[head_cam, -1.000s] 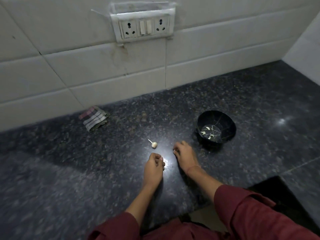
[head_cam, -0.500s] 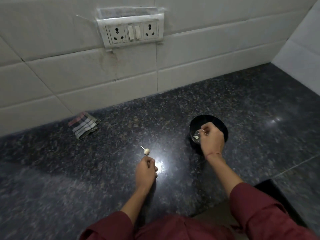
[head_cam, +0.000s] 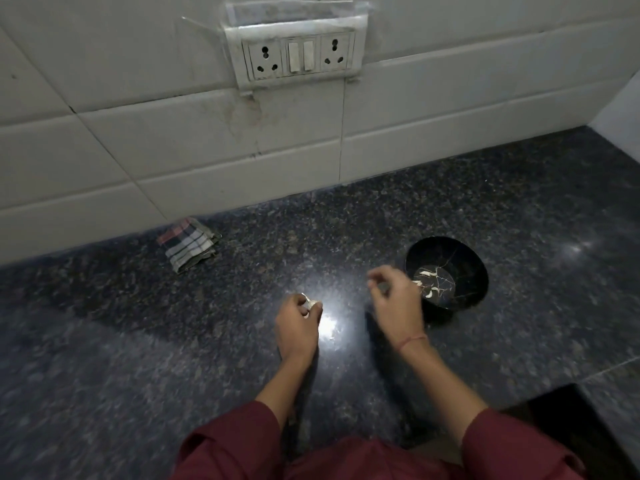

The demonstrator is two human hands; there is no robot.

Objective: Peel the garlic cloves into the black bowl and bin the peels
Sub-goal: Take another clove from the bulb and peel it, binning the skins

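The garlic clove (head_cam: pixel 310 304) is pinched in my left hand (head_cam: pixel 297 322), low over the desk (head_cam: pixel 207 341). My right hand (head_cam: pixel 394 301), curled and blurred beside the black bowl (head_cam: pixel 474 268) of peeled cloves (head_cam: pixel 427 271), may pinch something; I cannot tell. I should steady the clove, nick its tip and strip the skin in one piece.

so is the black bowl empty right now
No, several pale peeled cloves lie on the bottom of the black bowl.
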